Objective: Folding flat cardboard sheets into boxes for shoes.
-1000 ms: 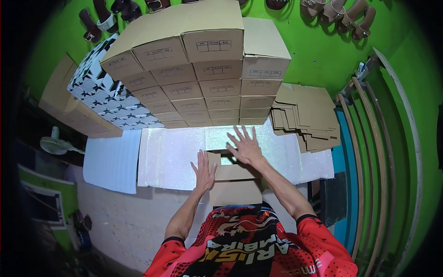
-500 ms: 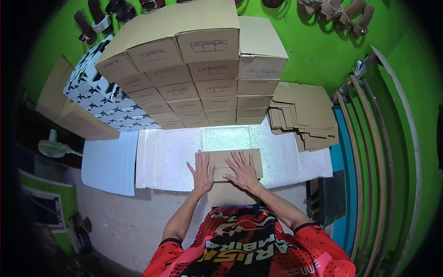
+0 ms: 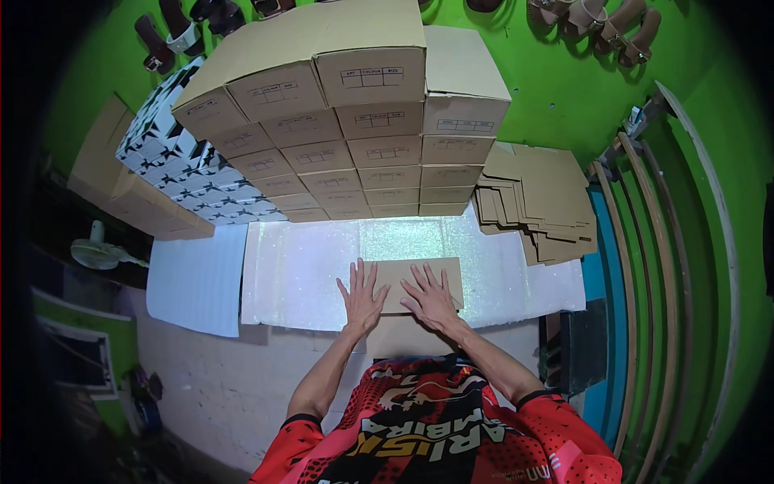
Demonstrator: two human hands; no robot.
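A folded piece of brown cardboard (image 3: 393, 303) lies on the shiny wrapped table top, close in front of my body. My left hand (image 3: 364, 303) rests palm down on its left end, fingers stretched out and apart. On the right part of the same piece lies my right hand (image 3: 433, 303), also flat with spread fingers. A lower cardboard panel (image 3: 399, 335) extends from the near edge toward my shirt. Neither hand grips anything; the palms cover part of the cardboard.
Stacked brown boxes (image 3: 379, 121) rise behind the table, with black-and-white patterned boxes (image 3: 222, 198) to their left. Flat cardboard sheets (image 3: 544, 198) are piled at the right. White foam sheeting (image 3: 197, 282) hangs at the left. Wooden rails (image 3: 665, 282) stand at the far right.
Both hands have shifted slightly on the cardboard, and the left thumb is spread farther out. The whole view has moved a little; the cardboard stays in about the same place.
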